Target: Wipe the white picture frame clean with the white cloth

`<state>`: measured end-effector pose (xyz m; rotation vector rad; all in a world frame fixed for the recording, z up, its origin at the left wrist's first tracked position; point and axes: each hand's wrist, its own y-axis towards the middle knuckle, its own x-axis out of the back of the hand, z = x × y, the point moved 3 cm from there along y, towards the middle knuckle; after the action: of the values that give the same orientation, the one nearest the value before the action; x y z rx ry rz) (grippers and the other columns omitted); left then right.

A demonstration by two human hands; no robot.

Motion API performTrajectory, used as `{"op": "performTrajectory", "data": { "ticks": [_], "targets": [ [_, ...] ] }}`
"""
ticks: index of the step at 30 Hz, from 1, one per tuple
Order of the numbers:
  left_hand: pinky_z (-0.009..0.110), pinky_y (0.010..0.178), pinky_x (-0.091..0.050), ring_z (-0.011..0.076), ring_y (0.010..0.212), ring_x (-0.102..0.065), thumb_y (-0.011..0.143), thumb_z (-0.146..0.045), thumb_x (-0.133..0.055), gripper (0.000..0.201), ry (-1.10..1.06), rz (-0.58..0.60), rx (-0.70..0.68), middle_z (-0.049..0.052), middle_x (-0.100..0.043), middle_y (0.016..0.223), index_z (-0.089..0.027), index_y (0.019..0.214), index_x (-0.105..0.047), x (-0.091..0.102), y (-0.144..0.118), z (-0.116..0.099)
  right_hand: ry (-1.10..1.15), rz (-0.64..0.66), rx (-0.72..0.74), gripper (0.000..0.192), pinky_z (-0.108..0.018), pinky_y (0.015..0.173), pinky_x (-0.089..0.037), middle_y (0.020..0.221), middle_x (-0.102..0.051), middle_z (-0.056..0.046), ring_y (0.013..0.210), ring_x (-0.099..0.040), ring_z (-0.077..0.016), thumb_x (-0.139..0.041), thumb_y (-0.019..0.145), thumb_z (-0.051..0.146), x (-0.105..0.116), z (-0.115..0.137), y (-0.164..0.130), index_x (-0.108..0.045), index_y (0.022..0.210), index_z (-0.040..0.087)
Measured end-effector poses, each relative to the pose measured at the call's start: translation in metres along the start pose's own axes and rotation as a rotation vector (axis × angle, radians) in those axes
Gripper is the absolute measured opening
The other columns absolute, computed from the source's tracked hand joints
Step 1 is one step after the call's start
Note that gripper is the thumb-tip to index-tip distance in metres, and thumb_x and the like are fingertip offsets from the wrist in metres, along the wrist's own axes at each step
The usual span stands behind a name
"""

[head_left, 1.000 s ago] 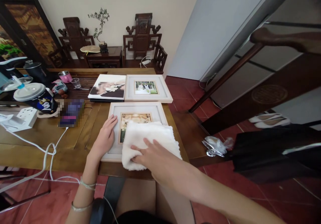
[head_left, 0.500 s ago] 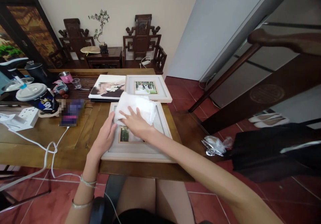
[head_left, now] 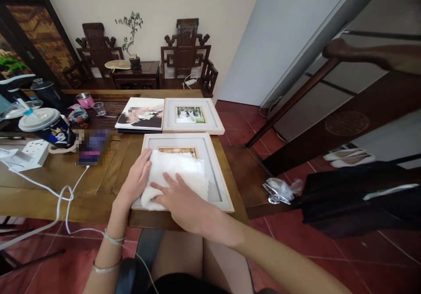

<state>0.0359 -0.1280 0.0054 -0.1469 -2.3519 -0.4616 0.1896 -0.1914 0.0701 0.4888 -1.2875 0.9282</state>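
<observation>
Back toward the near edge comes our right hand, drawing the white cloth down from the top of the picture frame, where it lay half a second ago, onto the lower half of the glass. We press the cloth flat with spread fingers, palm down, not gripping it. Our left hand rests open on the frame's left border, fingertips touching the cloth's edge, steadying the frame on the wooden table. Only a strip of the framed photo shows above the cloth. Just beyond lie a second white frame and, beside it on the left, a photo book. To our left stand a lidded cup and a white power strip, its cable trailing off the table edge.
</observation>
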Motion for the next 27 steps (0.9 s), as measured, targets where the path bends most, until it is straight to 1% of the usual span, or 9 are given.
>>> {"op": "performTrajectory", "data": {
  "ticks": [2, 4, 7, 9, 11, 17, 20, 23, 27],
  "targets": [
    [0.039, 0.117, -0.023, 0.0211, 0.140, -0.032, 0.097, -0.039, -0.031, 0.052, 0.024, 0.003, -0.007, 0.015, -0.039, 0.148, -0.010, 0.139, -0.041, -0.001, 0.001, 0.001, 0.003, 0.025, -0.012, 0.057, -0.064, 0.100, -0.033, 0.144, -0.045, -0.010, 0.131, -0.034, -0.0419, -0.050, 0.068, -0.004, -0.001, 0.000, -0.009, -0.060, 0.120, 0.016],
    [0.041, 0.117, -0.024, 0.0215, 0.140, -0.032, 0.096, -0.035, -0.033, 0.049, 0.049, 0.005, -0.023, 0.014, -0.040, 0.148, -0.012, 0.139, -0.041, -0.002, 0.001, 0.003, 0.028, 0.052, -0.044, 0.052, -0.059, 0.099, -0.036, 0.137, -0.052, -0.011, 0.126, -0.041, -0.0383, -0.049, 0.068, -0.004, 0.003, -0.006, -0.024, -0.064, 0.114, 0.016],
    [0.045, 0.116, -0.025, 0.0222, 0.140, -0.031, 0.096, -0.031, -0.034, 0.046, 0.080, 0.014, -0.049, 0.014, -0.042, 0.147, -0.013, 0.137, -0.044, -0.003, 0.001, 0.003, 0.056, 0.059, -0.136, 0.045, -0.046, 0.090, -0.043, 0.108, -0.067, -0.010, 0.105, -0.056, -0.0301, -0.046, 0.068, -0.004, 0.013, -0.019, -0.045, -0.070, 0.098, 0.019],
    [0.047, 0.115, -0.025, 0.0233, 0.141, -0.030, 0.095, -0.029, -0.036, 0.045, 0.098, 0.025, -0.064, 0.015, -0.045, 0.144, -0.012, 0.135, -0.047, -0.005, 0.001, 0.004, 0.049, 0.052, -0.164, 0.042, -0.042, 0.083, -0.044, 0.091, -0.069, -0.009, 0.093, -0.060, -0.0274, -0.044, 0.068, -0.004, 0.018, -0.024, -0.051, -0.071, 0.089, 0.019],
    [0.049, 0.115, -0.026, 0.0240, 0.140, -0.031, 0.094, -0.028, -0.037, 0.043, 0.104, 0.027, -0.079, 0.014, -0.048, 0.142, -0.013, 0.132, -0.051, -0.005, 0.001, 0.004, 0.034, 0.049, -0.138, 0.040, -0.042, 0.082, -0.044, 0.093, -0.069, -0.008, 0.092, -0.059, -0.0277, -0.043, 0.068, -0.004, 0.018, -0.023, -0.049, -0.071, 0.087, 0.019],
    [0.050, 0.115, -0.026, 0.0243, 0.140, -0.032, 0.094, -0.026, -0.036, 0.042, 0.091, 0.021, -0.079, 0.014, -0.049, 0.141, -0.013, 0.129, -0.054, -0.005, 0.002, 0.005, 0.021, -0.066, 0.033, 0.047, -0.053, 0.100, -0.034, 0.130, -0.059, -0.008, 0.122, -0.045, -0.0338, -0.042, 0.071, -0.003, -0.002, -0.007, -0.022, -0.068, 0.104, 0.018],
    [0.050, 0.115, -0.027, 0.0242, 0.140, -0.031, 0.094, -0.026, -0.035, 0.042, 0.082, 0.031, -0.074, 0.014, -0.049, 0.141, -0.013, 0.130, -0.054, -0.004, 0.001, 0.005, 0.062, -0.093, 0.031, 0.050, -0.055, 0.104, -0.031, 0.135, -0.055, -0.005, 0.128, -0.040, -0.0323, -0.041, 0.071, -0.004, -0.006, -0.010, -0.027, -0.067, 0.107, 0.019],
    [0.050, 0.114, -0.028, 0.0242, 0.140, -0.032, 0.094, -0.025, -0.036, 0.041, 0.087, 0.026, -0.091, 0.014, -0.049, 0.141, -0.014, 0.130, -0.054, -0.004, 0.001, 0.005, 0.082, -0.047, -0.056, 0.049, -0.052, 0.103, -0.033, 0.129, -0.060, -0.006, 0.125, -0.045, -0.0311, -0.042, 0.067, -0.003, 0.002, -0.019, -0.047, -0.069, 0.102, 0.019],
    [0.050, 0.114, -0.028, 0.0246, 0.140, -0.031, 0.095, -0.025, -0.036, 0.041, 0.103, 0.021, -0.092, 0.015, -0.049, 0.141, -0.011, 0.129, -0.054, -0.005, 0.001, 0.005, 0.060, 0.029, -0.213, 0.050, -0.047, 0.099, -0.037, 0.101, -0.071, -0.009, 0.113, -0.056, -0.0293, -0.041, 0.064, -0.005, 0.015, -0.031, -0.070, -0.073, 0.093, 0.021]
  ]
}}
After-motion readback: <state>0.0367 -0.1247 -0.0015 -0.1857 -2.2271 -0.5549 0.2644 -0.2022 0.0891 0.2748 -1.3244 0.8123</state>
